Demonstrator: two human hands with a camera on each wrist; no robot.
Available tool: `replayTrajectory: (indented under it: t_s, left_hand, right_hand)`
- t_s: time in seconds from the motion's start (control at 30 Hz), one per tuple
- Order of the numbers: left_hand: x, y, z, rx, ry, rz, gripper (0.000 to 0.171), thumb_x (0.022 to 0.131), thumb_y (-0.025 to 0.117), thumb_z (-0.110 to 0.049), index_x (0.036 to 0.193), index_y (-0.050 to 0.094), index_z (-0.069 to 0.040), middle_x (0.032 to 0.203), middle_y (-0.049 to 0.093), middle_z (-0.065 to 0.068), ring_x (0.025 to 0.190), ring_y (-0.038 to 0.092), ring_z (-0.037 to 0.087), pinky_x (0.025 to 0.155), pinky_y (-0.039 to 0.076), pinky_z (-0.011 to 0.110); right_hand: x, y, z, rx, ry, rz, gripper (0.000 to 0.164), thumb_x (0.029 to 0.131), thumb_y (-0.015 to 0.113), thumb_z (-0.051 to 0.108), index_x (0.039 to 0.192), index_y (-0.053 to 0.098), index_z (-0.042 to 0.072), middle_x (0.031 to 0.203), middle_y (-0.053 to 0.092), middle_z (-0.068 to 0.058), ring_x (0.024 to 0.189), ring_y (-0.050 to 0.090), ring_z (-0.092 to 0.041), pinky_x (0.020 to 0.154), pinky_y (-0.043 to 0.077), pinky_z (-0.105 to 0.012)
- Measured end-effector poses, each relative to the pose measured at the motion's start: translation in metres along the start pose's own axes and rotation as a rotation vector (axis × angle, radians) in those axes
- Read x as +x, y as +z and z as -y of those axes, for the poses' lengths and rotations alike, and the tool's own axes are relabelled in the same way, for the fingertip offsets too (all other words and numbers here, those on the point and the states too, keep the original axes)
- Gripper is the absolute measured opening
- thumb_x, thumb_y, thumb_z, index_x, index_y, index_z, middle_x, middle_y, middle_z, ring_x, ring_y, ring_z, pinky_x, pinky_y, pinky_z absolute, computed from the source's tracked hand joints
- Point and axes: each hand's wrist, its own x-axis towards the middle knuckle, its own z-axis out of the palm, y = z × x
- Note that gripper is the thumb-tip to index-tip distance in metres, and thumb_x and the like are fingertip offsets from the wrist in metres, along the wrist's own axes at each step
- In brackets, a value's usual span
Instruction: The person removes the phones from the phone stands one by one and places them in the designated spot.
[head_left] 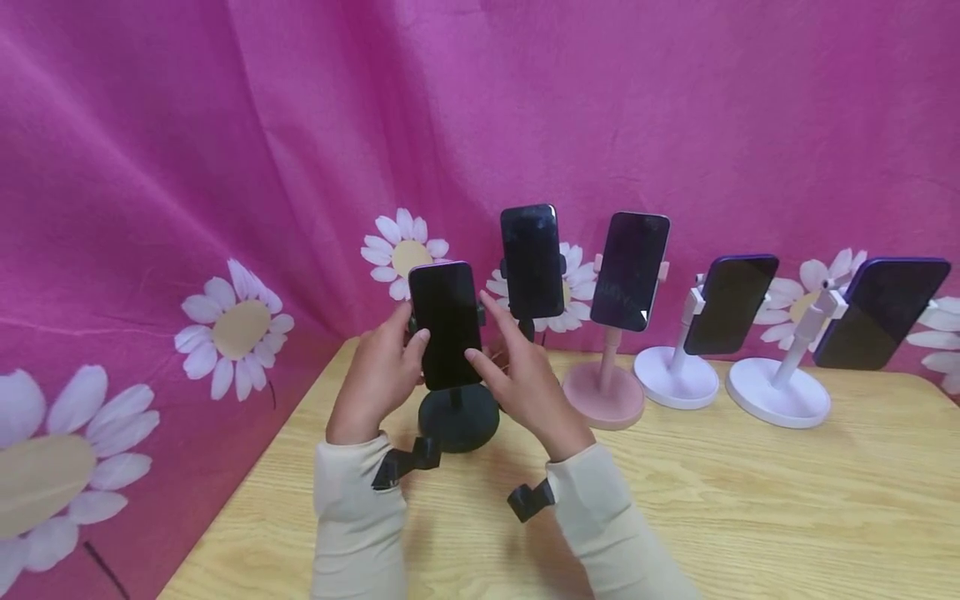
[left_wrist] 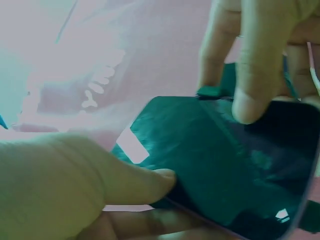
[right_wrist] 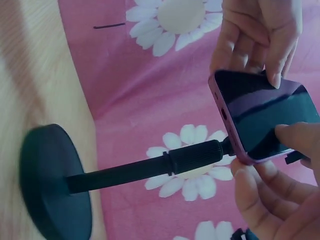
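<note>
In the head view, a smartphone (head_left: 446, 325) with a dark screen and a pinkish rim sits upright in a black phone stand (head_left: 459, 423). My left hand (head_left: 377, 367) grips its left edge, thumb on the screen side and fingers behind. On the opposite side my right hand (head_left: 528, 385) pinches the lower right edge, its thumb on the glass, while the index finger reaches up beside the clamp. The right wrist view shows the stand's black pole (right_wrist: 195, 157) running up to the back of the phone (right_wrist: 265, 117). The phone hides most of the clamp.
To the right stand another phone (head_left: 532, 262) on a black holder, one on a pink stand (head_left: 603, 396), and two on white stands (head_left: 675, 379). The wooden table (head_left: 750, 500) backs onto a magenta cloth (head_left: 675, 108) with daisies.
</note>
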Motion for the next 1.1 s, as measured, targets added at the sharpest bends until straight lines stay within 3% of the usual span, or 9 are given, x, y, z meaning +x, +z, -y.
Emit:
replayTrajectory:
  t_s: [0.17,0.53,0.87,1.1]
  left_hand:
    - [-0.009,-0.007,-0.009,-0.074,-0.04,0.11,0.043,0.099,0.054,-0.017,0.14,0.042,-0.017,0.12,0.062,0.012,0.089,0.067,0.027,0.068,0.058,0.038]
    - [-0.023,-0.004,-0.031,-0.177,-0.012,0.223,0.041,0.096,0.059,-0.015,0.136,0.049,-0.012,0.103,0.068,0.013,0.071,0.07,0.02,0.066,0.059,0.037]
    - [-0.028,0.015,-0.049,-0.264,0.1,0.324,0.047,0.095,0.06,-0.01,0.139,0.043,-0.004,0.101,0.068,0.017,0.064,0.069,0.021,0.062,0.058,0.035]
    - [-0.031,0.036,-0.067,-0.334,0.116,0.381,0.052,0.095,0.061,-0.01,0.143,0.041,-0.006,0.106,0.067,0.015,0.066,0.069,0.02,0.061,0.058,0.034]
  right_hand:
    - [-0.007,-0.012,0.008,0.002,-0.022,0.045,0.072,0.091,0.068,0.022,0.15,0.029,0.035,0.081,0.066,0.002,0.059,0.06,-0.013,0.061,0.056,-0.028]
    - [-0.034,-0.046,0.023,0.006,0.028,0.101,0.07,0.09,0.069,0.02,0.15,0.032,0.023,0.074,0.062,0.0,0.058,0.061,-0.015,0.059,0.056,-0.029]
    - [-0.062,-0.082,0.029,-0.084,-0.009,0.076,0.071,0.088,0.071,0.015,0.149,0.034,0.017,0.069,0.063,0.003,0.054,0.061,-0.012,0.054,0.054,-0.027]
    - [-0.083,-0.109,0.029,-0.089,0.033,0.072,0.073,0.087,0.071,0.012,0.149,0.033,0.015,0.076,0.063,-0.001,0.057,0.061,-0.013,0.056,0.055,-0.028]
